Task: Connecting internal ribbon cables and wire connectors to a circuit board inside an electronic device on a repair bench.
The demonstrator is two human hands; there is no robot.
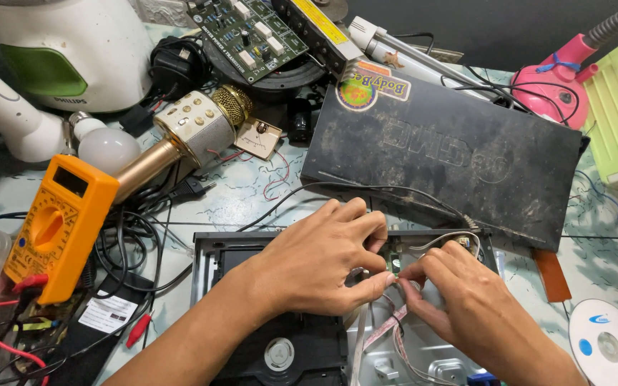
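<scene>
- 2 bare hands meet over an opened disc player chassis [212,250] lying on a crowded counter [252,196]; its dusty black cover [452,161] lies off, just behind the open case.
- The left hand [320,261] is curled nearly closed, thumb and fingertips pinched at the wiring in the middle of the case; exactly what it grips is hidden by the fingers.
- The right hand [459,300] is likewise pinched tight, thumb and forefinger touching the left hand's fingertips over thin wires and a flat ribbon cable [388,329] that trails down toward the near edge.
- As judged from the frame, the cover is already removed and the work now sits at the cable connections beside a small green board [393,250]; the disc drive tray [280,350] is in place, and nothing shows the case being closed up.
- Room is scarce: an orange multimeter [59,229] with tangled leads lies just to the left of the case, and a gold-and-white karaoke microphone [187,136] lies behind it.
- The cover's long edge runs close behind both hands, with a black lead draped across it.
- To the right, a loose disc [609,347] lies near the counter's corner, and a pink lamp base [559,71] stands well apart at the back.
- The barest patch of counter shows between microphone and chassis.
</scene>
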